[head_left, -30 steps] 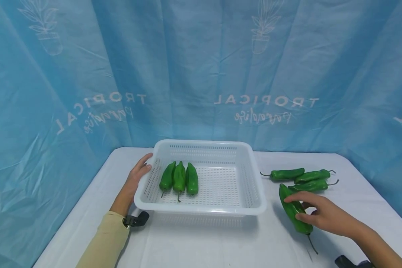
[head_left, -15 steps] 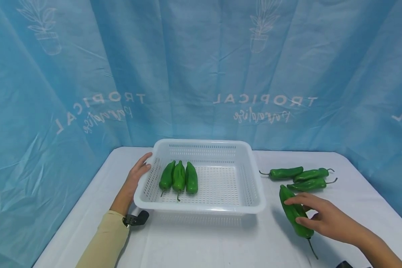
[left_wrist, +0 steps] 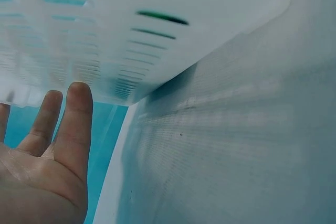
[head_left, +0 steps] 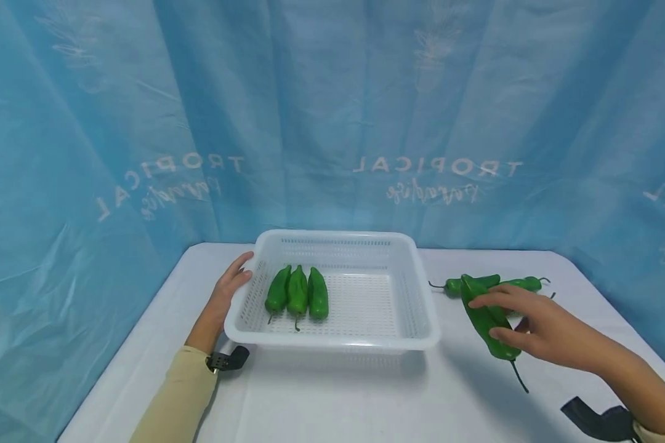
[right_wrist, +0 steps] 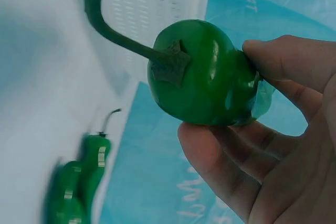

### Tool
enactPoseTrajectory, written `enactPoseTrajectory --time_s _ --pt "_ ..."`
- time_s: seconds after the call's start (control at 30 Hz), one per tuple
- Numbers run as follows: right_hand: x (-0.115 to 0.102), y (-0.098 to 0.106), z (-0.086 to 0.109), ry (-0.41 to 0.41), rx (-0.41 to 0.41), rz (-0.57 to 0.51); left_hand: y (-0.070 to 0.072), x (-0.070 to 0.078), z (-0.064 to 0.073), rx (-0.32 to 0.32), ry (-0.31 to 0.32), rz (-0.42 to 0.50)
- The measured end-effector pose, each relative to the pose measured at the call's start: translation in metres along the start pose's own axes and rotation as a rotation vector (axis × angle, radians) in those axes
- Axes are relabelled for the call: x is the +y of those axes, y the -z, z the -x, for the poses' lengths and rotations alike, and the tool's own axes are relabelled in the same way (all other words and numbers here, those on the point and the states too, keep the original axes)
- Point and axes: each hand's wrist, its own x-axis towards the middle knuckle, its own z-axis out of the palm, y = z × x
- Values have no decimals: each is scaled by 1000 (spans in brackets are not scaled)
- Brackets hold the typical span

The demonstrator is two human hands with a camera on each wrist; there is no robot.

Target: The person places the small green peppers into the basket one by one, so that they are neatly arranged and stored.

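Holding a long green pepper [head_left: 483, 321] in my right hand [head_left: 551, 326], I have it above the right side of the table, to the right of a white basket. The pepper lies slantwise: its tip points far and a little left, its thin stem hangs toward near right. It looks lifted, with a shadow on the cloth below and apart from it. My thumb and fingers pinch it from its right side, clamped around its body, and the right wrist view shows the rounded stem end clearly.

The relation that counts, I judge, is sideways: the white basket [head_left: 332, 343] lies left of the pepper, with a strip of table between them, and the pepper's long axis runs more near-to-far than toward the basket. My right hand has the pepper; my left hand [head_left: 227, 292] is well apart, across the basket.

That left hand has its fingers straight and parted, resting against the basket's left side, and grips no pepper. Inside the basket, at its left, three peppers [head_left: 297, 292] lie side by side, tips far.

Just beyond the held pepper, loose peppers [head_left: 526, 283] lie on the table's far right; two show in part, and a third shows only its stem tip beyond my hand. White cloth covers the table [head_left: 332, 400]; behind hangs a blue curtain [head_left: 321, 111] with mirrored lettering.
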Motion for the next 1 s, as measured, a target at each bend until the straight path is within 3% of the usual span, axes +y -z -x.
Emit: enactPoseTrajectory --time_s 0.23,0.47,0.7,1.0 --pt "-28 30 -44 -20 -67 23 4 1 0 7 5 29" --pt "-45 48 -67 30 -111 113 0 2 0 -17 7 59" --pt "-60 45 -93 38 -162 124 -1 1 0 5 15 67" --pt "-72 33 -111 79 -271 104 -2 2 0 12 25 48"
